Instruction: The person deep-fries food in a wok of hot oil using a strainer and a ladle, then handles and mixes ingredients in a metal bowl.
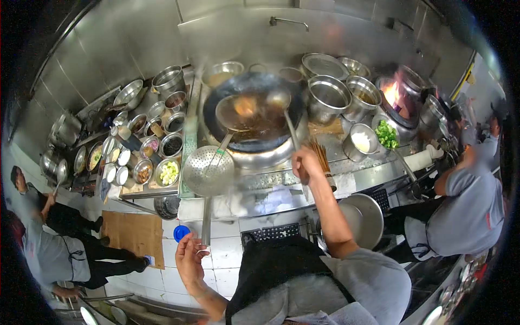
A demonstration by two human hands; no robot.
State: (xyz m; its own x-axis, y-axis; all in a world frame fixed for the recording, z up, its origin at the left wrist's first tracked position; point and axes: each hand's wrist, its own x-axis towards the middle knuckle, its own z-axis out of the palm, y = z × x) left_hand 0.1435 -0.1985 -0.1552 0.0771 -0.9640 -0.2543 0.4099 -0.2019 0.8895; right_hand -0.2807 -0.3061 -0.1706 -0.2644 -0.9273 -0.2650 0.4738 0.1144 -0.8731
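My right hand [306, 164] is closed round the handle of a ladle [279, 99], whose bowl sits at the right side of a large dark wok [260, 142]. Brown liquid fills the wok. A wire strainer [227, 116] lies over its left part, with an orange-brown piece [245, 106] in it. Nearer to me, a round perforated skimmer [208, 170] rests at the counter's edge, its handle pointing down toward the floor. Beside the end of that handle is my left hand [190, 255], fingers bent. A blue round cap [181, 233] shows just above those fingers; whether they hold it is unclear.
Bowls of ingredients [169, 172] crowd the left counter. Metal pots [328, 99] stand right of the wok, and flames [392, 93] rise from a burner farther right. People stand at the far left [54, 252] and right [460, 200]. A big pot [360, 219] is below the counter.
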